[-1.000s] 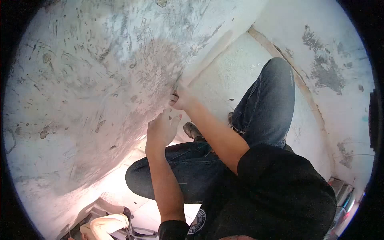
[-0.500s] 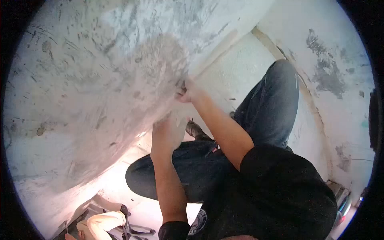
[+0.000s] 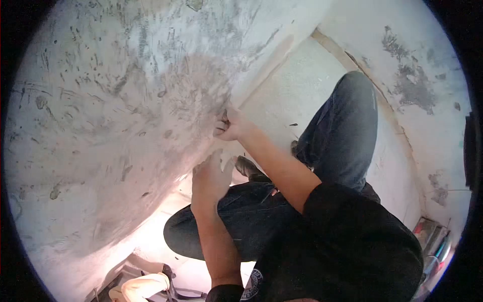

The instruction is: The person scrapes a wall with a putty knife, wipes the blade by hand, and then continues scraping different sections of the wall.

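A pale, scuffed slanting surface (image 3: 115, 116) with dark streaks fills the left and centre. Against its right edge is my right hand (image 3: 232, 126), its fingers curled at a small dark spot; whatever they hold is too small to make out. Below it, beside the lower edge of the surface, my left hand (image 3: 211, 176) has its thumb apart from its fingers. Nothing shows in it. The fingertips look pale, as if dusty.
My bent legs in dark jeans (image 3: 347, 121) rest on a pale floor (image 3: 282, 95). A stained wall (image 3: 437, 65) rises at the right. Bottom left, another person's bare limb (image 3: 143, 288) shows beside dark objects. Several items (image 3: 435, 246) lie at the lower right.
My right hand has shifted slightly down and left along the surface. My left hand, blurred before, is now clearer, with its thumb apart. The view has tilted a little.
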A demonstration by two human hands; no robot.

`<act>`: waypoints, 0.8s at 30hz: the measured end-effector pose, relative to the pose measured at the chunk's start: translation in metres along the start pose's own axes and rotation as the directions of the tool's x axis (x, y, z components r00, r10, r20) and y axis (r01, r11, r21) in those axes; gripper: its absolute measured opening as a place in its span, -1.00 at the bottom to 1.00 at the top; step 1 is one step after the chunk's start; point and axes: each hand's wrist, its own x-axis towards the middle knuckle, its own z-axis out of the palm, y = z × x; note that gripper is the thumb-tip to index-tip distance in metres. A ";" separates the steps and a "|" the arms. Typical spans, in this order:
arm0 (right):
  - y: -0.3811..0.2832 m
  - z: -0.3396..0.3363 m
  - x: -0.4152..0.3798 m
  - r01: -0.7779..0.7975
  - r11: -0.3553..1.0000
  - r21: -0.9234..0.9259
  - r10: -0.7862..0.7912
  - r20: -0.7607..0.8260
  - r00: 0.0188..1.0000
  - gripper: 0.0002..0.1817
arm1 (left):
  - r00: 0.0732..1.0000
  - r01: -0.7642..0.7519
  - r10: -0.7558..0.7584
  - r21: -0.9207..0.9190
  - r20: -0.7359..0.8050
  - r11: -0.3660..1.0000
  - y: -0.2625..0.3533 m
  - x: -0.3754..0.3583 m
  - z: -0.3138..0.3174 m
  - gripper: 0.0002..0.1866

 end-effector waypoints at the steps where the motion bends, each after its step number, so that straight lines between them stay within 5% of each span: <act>1: -0.003 -0.002 0.014 -0.016 1.000 0.001 0.016 -0.005 1.000 -0.61 | 0.999 -0.022 0.021 -0.015 -0.031 1.000 -0.005 0.000 0.004 -0.34; 4: -0.014 -0.003 0.018 -0.050 0.992 0.117 0.058 -0.066 0.996 -0.57 | 0.998 -0.058 0.056 -0.088 -0.030 0.994 -0.006 -0.002 0.002 -0.34; 7: -0.010 0.002 0.015 -0.016 0.999 -0.051 0.016 0.000 1.000 -0.56 | 0.998 -0.051 0.049 -0.063 -0.038 0.997 -0.006 0.003 -0.006 -0.35; 9: -0.015 0.002 0.021 -0.039 0.997 0.066 0.050 -0.177 0.983 -0.56 | 1.000 -0.016 0.015 -0.107 -0.017 0.994 -0.008 -0.010 0.005 -0.35; 19: -0.013 -0.001 0.019 0.054 0.995 -0.082 -0.057 -0.034 0.998 -0.58 | 0.999 -0.005 0.004 -0.017 -0.039 1.000 -0.005 -0.002 -0.001 -0.38; 22: -0.015 -0.006 0.023 -0.081 0.997 -0.008 0.081 -0.067 0.995 -0.56 | 1.000 -0.007 0.005 -0.081 -0.026 0.997 -0.004 -0.005 -0.004 -0.39; 24: -0.004 0.007 0.020 0.073 0.997 -0.019 -0.075 -0.133 0.988 -0.53 | 0.999 -0.018 0.015 -0.087 -0.038 0.996 -0.004 -0.006 -0.003 -0.39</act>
